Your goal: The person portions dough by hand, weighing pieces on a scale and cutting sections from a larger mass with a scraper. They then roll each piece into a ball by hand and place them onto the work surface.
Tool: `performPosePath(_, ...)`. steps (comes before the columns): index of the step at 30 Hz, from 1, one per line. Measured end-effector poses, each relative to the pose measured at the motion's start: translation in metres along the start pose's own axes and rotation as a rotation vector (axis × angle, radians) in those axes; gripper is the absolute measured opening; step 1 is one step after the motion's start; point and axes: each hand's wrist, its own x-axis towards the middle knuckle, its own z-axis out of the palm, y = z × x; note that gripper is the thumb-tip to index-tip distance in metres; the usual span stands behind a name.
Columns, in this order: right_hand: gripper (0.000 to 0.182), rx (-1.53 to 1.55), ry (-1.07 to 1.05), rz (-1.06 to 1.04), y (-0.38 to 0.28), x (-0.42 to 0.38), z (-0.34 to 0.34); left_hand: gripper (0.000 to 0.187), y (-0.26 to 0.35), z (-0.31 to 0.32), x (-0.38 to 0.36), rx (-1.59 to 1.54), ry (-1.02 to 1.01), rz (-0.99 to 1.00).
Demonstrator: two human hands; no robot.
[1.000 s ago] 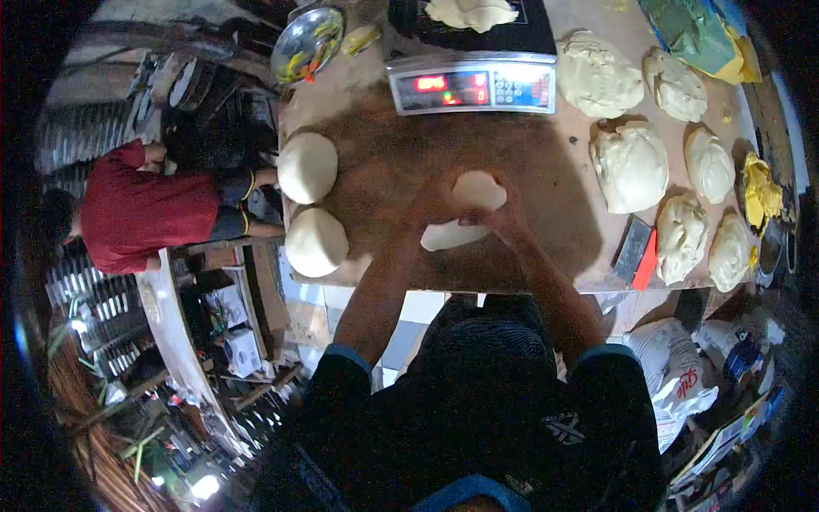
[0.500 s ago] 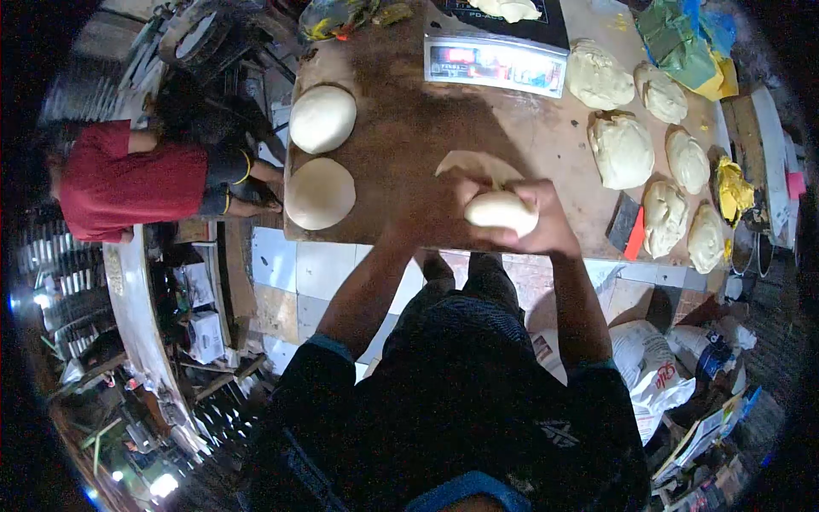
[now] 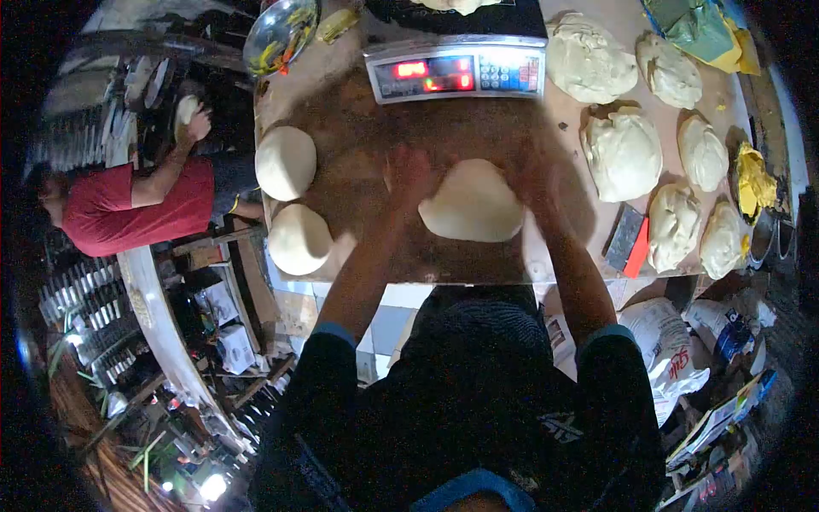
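Observation:
A smooth lump of dough (image 3: 473, 205) lies on the wooden table between my two hands, wider at its near side. My left hand (image 3: 411, 175) is at its left and my right hand (image 3: 531, 175) at its far right edge; both are dark and smeared by motion, so I cannot tell how the fingers are set. Straight beyond them stands a digital scale (image 3: 461, 72) with lit red figures and a pale piece of dough (image 3: 452, 4) on top. Two smooth round dough balls (image 3: 286, 162) (image 3: 299, 239) rest by the table's left edge.
Several rough dough pieces (image 3: 623, 154) cover the table's right side, with a red-edged dough scraper (image 3: 629, 241) beside them. A metal bowl (image 3: 280, 38) sits far left; yellow plastic (image 3: 755, 183) lies at the right edge. A person in a red shirt (image 3: 162, 200) works at left. White sacks (image 3: 661, 350) stand below.
The dough between my hands has gone from being gripped and folded to lying on the table. My hands have parted to its sides. The view has shifted; the other person's arm is raised.

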Motion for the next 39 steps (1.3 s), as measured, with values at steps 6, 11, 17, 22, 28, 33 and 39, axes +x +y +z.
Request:
performPosePath(6,0.059,0.726,0.119,0.144,-0.006,-0.100,-0.005,0.075,0.019,0.049,0.059,-1.616,-1.021,0.181)
performPosePath(11,0.071,1.747,-0.036,0.467,-0.037,-0.074,0.005,0.100,0.069,-0.017,-0.003,-0.415,-0.217,0.498)
performPosePath(17,0.047,1.065,-0.339,-0.174,0.022,-0.143,0.124,0.090,-0.005,0.027,-0.101,-0.626,-0.508,0.453)
performPosePath(22,0.042,1.193,-0.728,0.009,-0.036,-0.178,0.049,0.068,-0.025,0.061,-0.123,-0.756,-0.479,0.505)
performPosePath(28,0.029,0.953,-0.361,-0.403,-0.113,-0.111,-0.108,0.059,-0.001,-0.034,-0.126,-1.062,-0.497,0.528)
performPosePath(33,0.059,0.245,-0.371,-0.428,-0.038,-0.158,-0.040,0.050,0.008,0.068,-0.152,-0.681,-0.293,0.733)
performPosePath(39,0.063,0.478,-0.528,-0.287,0.010,-0.114,-0.034,0.037,-0.011,0.089,-0.138,-1.263,-0.377,0.216)
